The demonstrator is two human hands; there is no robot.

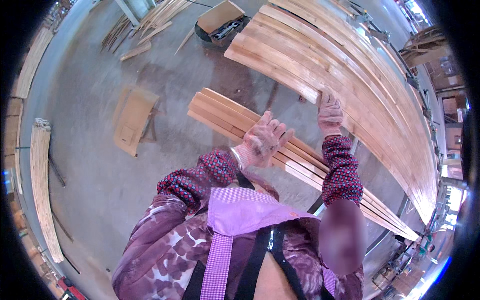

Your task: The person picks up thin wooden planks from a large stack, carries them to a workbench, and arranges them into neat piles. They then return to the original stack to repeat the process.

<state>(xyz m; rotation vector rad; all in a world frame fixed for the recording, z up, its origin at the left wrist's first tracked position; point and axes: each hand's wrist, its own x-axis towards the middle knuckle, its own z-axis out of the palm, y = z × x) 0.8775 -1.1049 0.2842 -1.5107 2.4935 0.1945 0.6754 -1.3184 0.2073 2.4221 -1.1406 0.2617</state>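
Note:
My left hand (263, 140), in a soiled work glove, lies over a narrow stack of long wooden boards (215, 112). Its fingers are stretched out and spread. My right hand (330, 114), gloved too, is at the near edge of a wide row of planks (300, 60) laid side by side. Its fingers are curled over the edge plank, and the thumb side is partly hidden. The narrow stack runs from the middle toward the lower right, passing in front of my body.
A cardboard piece (131, 120) rests on a low stand at left. An open box with metal tools (226, 30) stands at the far side. Thin wood strips (150, 22) lie on the floor at upper left, and a long board bundle (42, 185) stands along the left.

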